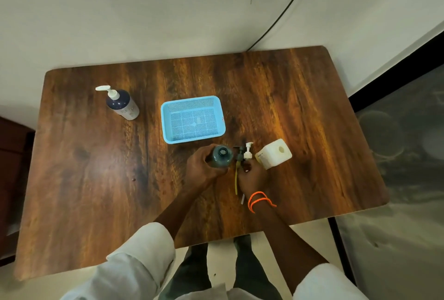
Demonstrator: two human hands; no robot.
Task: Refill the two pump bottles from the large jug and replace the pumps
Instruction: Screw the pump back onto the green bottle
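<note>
Light blue perforated plastic basket mid-table, white-pumped dark bottle far to its left, open grey-green bottle just in front of it, white cube-shaped plastic jug front-right of it

A: I see a blue basket on the wood table, just off centre toward 12 o'clock. Looks bare inside.

B: Anything else?

A: Black cable running up the wall at 1 o'clock.

Dark wood-grain table with rounded corners, navy pump bottle standing far left, empty blue mesh basket at centre, open grey bottle just beside it, white jug to the right.
</note>
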